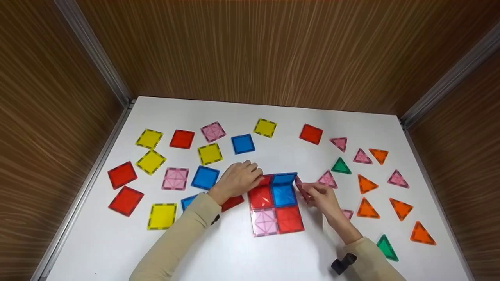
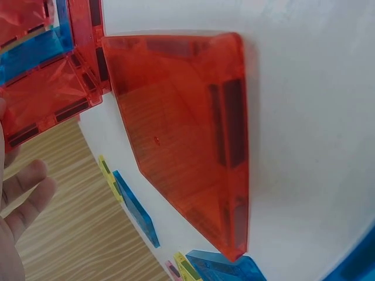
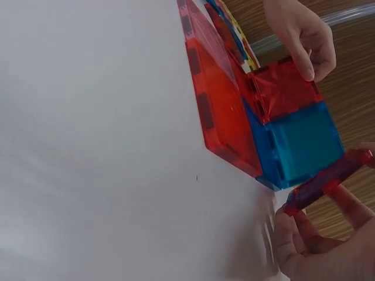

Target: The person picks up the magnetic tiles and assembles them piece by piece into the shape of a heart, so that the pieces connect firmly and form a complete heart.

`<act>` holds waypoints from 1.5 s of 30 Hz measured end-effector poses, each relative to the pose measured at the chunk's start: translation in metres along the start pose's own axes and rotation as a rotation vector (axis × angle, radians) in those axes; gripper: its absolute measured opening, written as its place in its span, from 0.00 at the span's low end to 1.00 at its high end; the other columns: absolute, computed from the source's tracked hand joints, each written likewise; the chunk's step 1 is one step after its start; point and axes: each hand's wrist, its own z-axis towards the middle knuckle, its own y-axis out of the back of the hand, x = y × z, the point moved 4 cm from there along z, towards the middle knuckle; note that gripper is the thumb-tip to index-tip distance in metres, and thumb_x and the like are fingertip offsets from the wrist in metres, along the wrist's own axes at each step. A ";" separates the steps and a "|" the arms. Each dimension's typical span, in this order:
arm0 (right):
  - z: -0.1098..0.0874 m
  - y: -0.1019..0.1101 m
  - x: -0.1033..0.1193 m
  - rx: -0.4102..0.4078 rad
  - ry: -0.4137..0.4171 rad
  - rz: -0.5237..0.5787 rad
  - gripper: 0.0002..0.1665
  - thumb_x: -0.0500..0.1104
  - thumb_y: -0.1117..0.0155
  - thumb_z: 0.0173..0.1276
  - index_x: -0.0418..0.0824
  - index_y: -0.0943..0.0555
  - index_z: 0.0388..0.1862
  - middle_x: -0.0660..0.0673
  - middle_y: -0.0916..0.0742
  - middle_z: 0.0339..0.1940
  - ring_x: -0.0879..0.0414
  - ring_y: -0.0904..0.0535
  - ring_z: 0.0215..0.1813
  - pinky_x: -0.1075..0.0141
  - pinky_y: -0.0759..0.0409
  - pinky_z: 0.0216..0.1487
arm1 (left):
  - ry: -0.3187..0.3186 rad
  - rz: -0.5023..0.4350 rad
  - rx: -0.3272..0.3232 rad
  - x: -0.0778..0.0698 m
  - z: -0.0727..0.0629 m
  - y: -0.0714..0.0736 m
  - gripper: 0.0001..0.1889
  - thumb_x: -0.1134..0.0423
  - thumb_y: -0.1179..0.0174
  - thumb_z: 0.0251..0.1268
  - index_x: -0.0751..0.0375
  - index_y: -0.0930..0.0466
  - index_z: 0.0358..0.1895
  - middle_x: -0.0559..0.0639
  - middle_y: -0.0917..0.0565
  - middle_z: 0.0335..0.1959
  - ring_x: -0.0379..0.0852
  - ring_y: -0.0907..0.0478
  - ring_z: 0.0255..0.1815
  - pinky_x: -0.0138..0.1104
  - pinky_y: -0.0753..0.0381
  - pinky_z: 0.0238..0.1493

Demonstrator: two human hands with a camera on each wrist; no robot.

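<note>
On the white table, a two-by-two block of flat magnetic tiles lies in front: red (image 1: 259,198), blue (image 1: 284,195), pink (image 1: 264,222) and red. Along its far edge stand an upright red tile (image 3: 287,88) and an upright blue tile (image 3: 307,143), side by side. My left hand (image 1: 239,177) pinches the upright red tile at its upper edge, between thumb and fingers. At the right side, my right hand (image 1: 322,197) holds another red square tile (image 3: 328,181) on edge, close by the blue tiles' right edge.
Loose yellow, red, pink and blue square tiles, such as a yellow one (image 1: 162,216), are spread to the left and back. Several orange, pink and green triangles, including an orange one (image 1: 422,234), lie at right. Wood-grain panels (image 1: 250,50) enclose the table. My left forearm partly covers a red tile (image 1: 233,203).
</note>
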 end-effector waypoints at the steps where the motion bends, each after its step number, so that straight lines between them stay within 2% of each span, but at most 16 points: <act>1: 0.000 -0.001 -0.001 -0.004 -0.011 0.021 0.22 0.47 0.40 0.81 0.33 0.16 0.62 0.42 0.09 0.46 0.55 0.15 0.41 0.70 0.13 0.42 | -0.002 0.001 -0.005 0.000 0.000 0.000 0.13 0.50 0.39 0.79 0.53 0.16 0.54 0.49 0.11 0.46 0.45 0.17 0.46 0.34 0.12 0.45; 7: 0.002 -0.007 -0.003 -0.001 -0.034 0.104 0.23 0.46 0.40 0.81 0.30 0.17 0.63 0.44 0.09 0.45 0.56 0.13 0.39 0.69 0.11 0.42 | -0.002 0.005 -0.007 0.000 -0.001 -0.001 0.13 0.50 0.39 0.79 0.52 0.16 0.54 0.49 0.11 0.46 0.46 0.17 0.46 0.34 0.12 0.45; 14: 0.002 -0.010 -0.003 0.002 -0.011 0.082 0.23 0.48 0.36 0.80 0.32 0.16 0.62 0.38 0.09 0.50 0.53 0.12 0.42 0.68 0.10 0.46 | -0.006 0.010 -0.018 0.001 -0.001 -0.001 0.12 0.50 0.39 0.79 0.52 0.16 0.53 0.48 0.12 0.45 0.45 0.17 0.44 0.33 0.12 0.44; 23: 0.008 -0.011 0.003 0.007 0.031 0.058 0.24 0.52 0.35 0.79 0.36 0.15 0.62 0.38 0.10 0.55 0.51 0.12 0.47 0.68 0.11 0.47 | 0.048 0.006 0.044 0.003 -0.007 0.000 0.14 0.49 0.41 0.80 0.52 0.17 0.56 0.49 0.12 0.49 0.46 0.17 0.49 0.35 0.11 0.50; 26: 0.014 -0.011 0.007 0.014 0.069 0.038 0.23 0.51 0.33 0.78 0.37 0.14 0.61 0.38 0.10 0.54 0.50 0.14 0.48 0.67 0.11 0.46 | 0.056 -0.001 0.013 0.002 -0.011 0.001 0.13 0.50 0.39 0.79 0.52 0.16 0.55 0.49 0.12 0.49 0.46 0.16 0.49 0.35 0.11 0.50; 31: 0.026 -0.010 0.015 0.024 0.144 0.011 0.19 0.47 0.32 0.77 0.36 0.13 0.59 0.41 0.10 0.50 0.50 0.17 0.49 0.68 0.12 0.44 | 0.064 -0.014 -0.089 -0.001 -0.020 0.001 0.11 0.52 0.35 0.75 0.53 0.15 0.52 0.49 0.12 0.44 0.45 0.17 0.43 0.32 0.12 0.43; 35: 0.035 -0.011 0.022 0.028 0.185 -0.007 0.18 0.46 0.31 0.76 0.36 0.12 0.56 0.37 0.10 0.49 0.45 0.16 0.47 0.68 0.12 0.42 | 0.092 -0.028 -0.111 -0.004 -0.027 0.001 0.12 0.51 0.35 0.75 0.53 0.14 0.52 0.49 0.12 0.43 0.45 0.19 0.41 0.32 0.14 0.40; 38: 0.041 -0.013 0.027 0.021 0.195 -0.040 0.17 0.48 0.30 0.75 0.39 0.10 0.55 0.39 0.09 0.47 0.44 0.17 0.47 0.68 0.14 0.41 | 0.114 -0.038 -0.120 -0.007 -0.032 0.001 0.12 0.51 0.34 0.75 0.53 0.14 0.51 0.49 0.12 0.42 0.45 0.19 0.41 0.32 0.14 0.40; 41: 0.047 -0.018 0.033 0.014 0.201 -0.086 0.17 0.49 0.29 0.75 0.40 0.09 0.53 0.44 0.09 0.44 0.45 0.18 0.46 0.69 0.16 0.40 | 0.127 -0.025 -0.157 -0.011 -0.037 0.002 0.12 0.51 0.33 0.73 0.53 0.13 0.49 0.48 0.12 0.40 0.44 0.19 0.38 0.31 0.14 0.37; 45: 0.054 -0.025 0.040 0.007 0.228 -0.112 0.14 0.46 0.28 0.74 0.38 0.09 0.49 0.47 0.09 0.39 0.48 0.18 0.42 0.71 0.19 0.36 | 0.137 0.022 -0.215 -0.018 -0.042 0.003 0.12 0.49 0.31 0.71 0.53 0.14 0.46 0.48 0.12 0.36 0.43 0.20 0.35 0.29 0.16 0.35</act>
